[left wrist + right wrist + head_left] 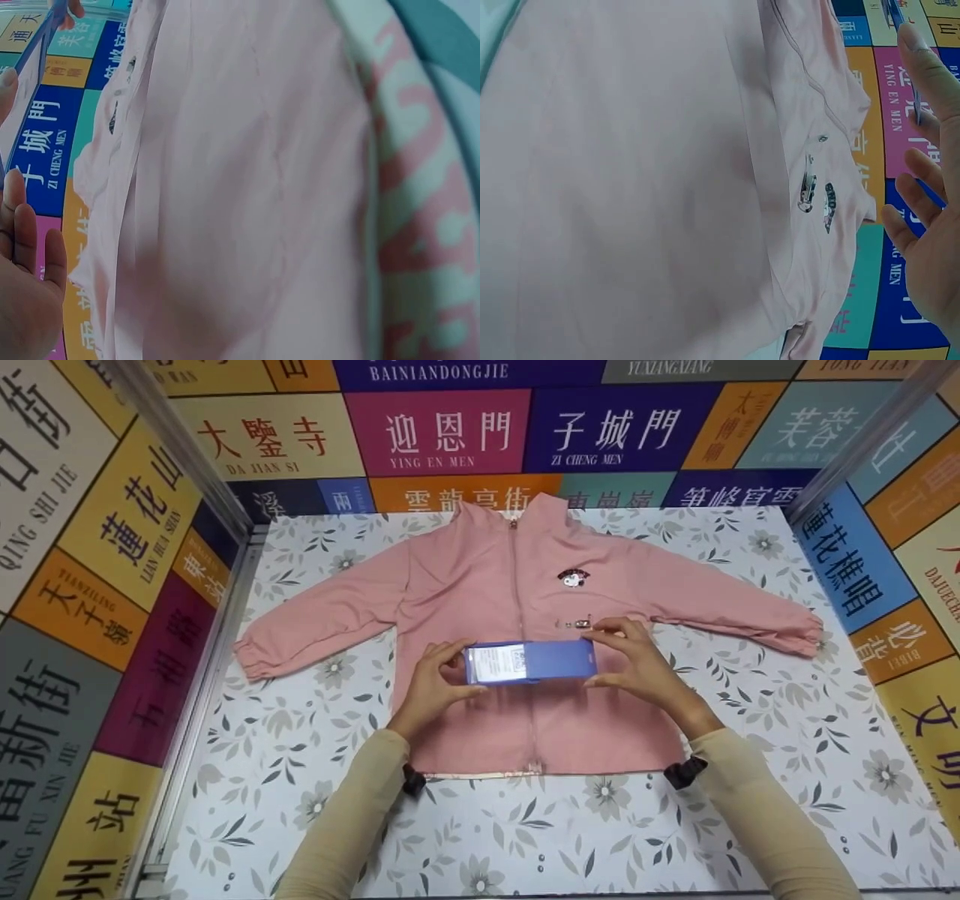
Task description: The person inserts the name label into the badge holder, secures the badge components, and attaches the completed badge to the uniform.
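Note:
Between both hands, in the head view, a flat blue case (559,660) with a white printed label on its left half is held level over a pink zip-up jacket (465,585). My left hand (427,690) pinches the case's left end between fingers and thumb. At the other end my right hand (641,664) grips it the same way. Just beyond the right fingertips, a small shiny metal piece (582,624) lies on the jacket front, below a dark printed emblem (574,578). The right wrist view shows the case edge-on beside the thumb, with the remaining fingers loosely bent.
The jacket lies front up with both sleeves spread on a white tabletop (300,750) patterned with grey flowers and leaves. Colourful panels (442,431) with printed place names stand along the back and both sides. Metal posts (187,442) rise at the corners.

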Demonstrator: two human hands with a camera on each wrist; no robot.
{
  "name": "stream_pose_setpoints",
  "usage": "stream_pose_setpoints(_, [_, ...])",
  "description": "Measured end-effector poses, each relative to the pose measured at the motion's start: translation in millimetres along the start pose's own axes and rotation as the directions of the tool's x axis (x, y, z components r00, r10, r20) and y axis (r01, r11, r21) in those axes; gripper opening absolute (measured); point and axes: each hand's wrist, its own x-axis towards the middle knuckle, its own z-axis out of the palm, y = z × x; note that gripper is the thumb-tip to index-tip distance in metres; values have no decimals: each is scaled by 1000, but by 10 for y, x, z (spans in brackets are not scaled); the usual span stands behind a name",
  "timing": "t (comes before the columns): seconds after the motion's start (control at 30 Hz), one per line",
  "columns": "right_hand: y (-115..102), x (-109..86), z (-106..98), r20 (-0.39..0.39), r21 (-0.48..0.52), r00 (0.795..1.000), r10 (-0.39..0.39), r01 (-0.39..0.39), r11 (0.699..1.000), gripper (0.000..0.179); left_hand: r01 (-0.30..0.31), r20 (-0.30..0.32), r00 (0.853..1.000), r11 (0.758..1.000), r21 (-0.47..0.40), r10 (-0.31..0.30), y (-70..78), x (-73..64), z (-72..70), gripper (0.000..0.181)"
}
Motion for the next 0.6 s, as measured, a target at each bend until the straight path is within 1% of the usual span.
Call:
stream_pose_setpoints(0.2, [9,-4,-1,2,8,1000,-4,4,1000,81,2,2,1000,1000,-6,-2,10,-1,5,78])
stream_pose_setpoints(0.4, [18,-14,22,13,-7,1000,-1,1,1000,83,1,5,1000,1000,-13,-1,17,-1,17,78])
stream_pose_setpoints(0.6, [-2,-18,29,23,-9,1000,-3,3,1000,81,-46,0,999,999,-4,46,10,14,34,79])
